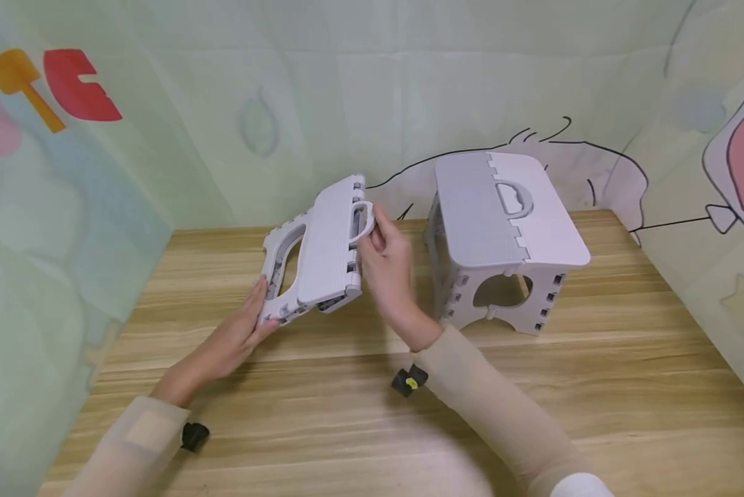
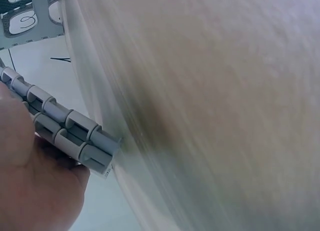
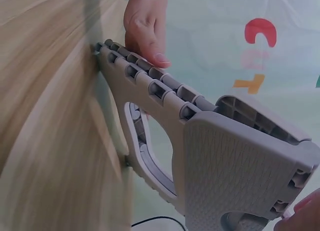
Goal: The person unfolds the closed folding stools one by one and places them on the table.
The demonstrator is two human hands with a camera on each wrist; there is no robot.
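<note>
On the left half of the desk [image 1: 322, 407], near the printed backdrop [image 1: 322, 110], a partly folded plastic step stool [image 1: 328, 241] leans at a tilt between two bare hands. Its leg panels [image 1: 278, 239] lie flat, nearly against each other; the right-wrist view shows the two seat halves [image 3: 225, 163] bent back at the hinge, with a wedge-shaped gap between them.

Step in hand, judged: the stool is at a midpoint of folding or unfolding; direction cannot be told from this moment. Next move probably calls for the left hand [image 1: 241, 328] to steady the leg end while the right swings the seat hinge, either closing the wedge or spreading the seat halves flat.

Position relative to fingers: the stool spans the space between the hands. Left fingers wrap the hinged edge at the leg end, thumb laid along the near side. Right hand [image 1: 387, 266] is at the opposite end, fingers and thumb clamped on the carry handle [image 1: 368, 224] at the seat's centre hinge. Feet appear to touch the desk, though contact is hard to confirm.

Also noted: a second stool [image 1: 471, 214], fully opened, stands upright to the right, apart from the first.
</note>
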